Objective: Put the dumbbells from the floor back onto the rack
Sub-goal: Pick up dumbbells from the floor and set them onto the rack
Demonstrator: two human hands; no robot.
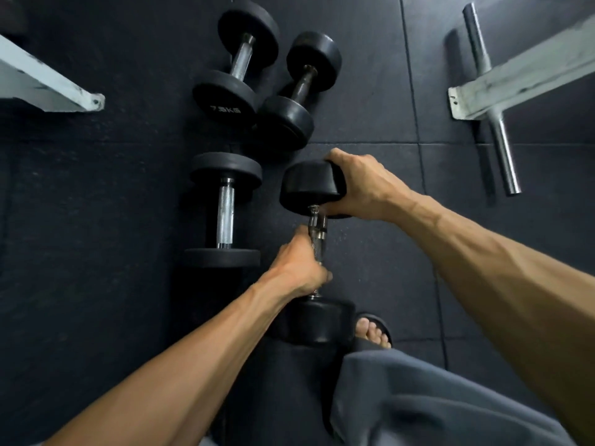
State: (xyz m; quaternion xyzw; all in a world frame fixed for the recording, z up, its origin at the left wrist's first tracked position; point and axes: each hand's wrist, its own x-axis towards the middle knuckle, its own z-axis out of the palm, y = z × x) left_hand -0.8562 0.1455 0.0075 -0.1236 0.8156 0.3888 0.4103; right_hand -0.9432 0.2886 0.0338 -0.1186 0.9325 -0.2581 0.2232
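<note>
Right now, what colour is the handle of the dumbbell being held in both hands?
Shiny silver metal with a knurled texture, on the held dumbbell's handle, between black rubber ends; the head view shows it.

Setting: gym, free-weights area. Evidence: dark speckled rubber floor tiles (96, 220) with visible seams; four black round-headed dumbbells with knurled chrome handles, one marked dumbbell (236, 64) reading 7.5KG on its end; pale painted steel frame foot (515, 78) with a chrome cross tube (492, 101) at right; a second pale frame leg (48, 82) at left
</note>
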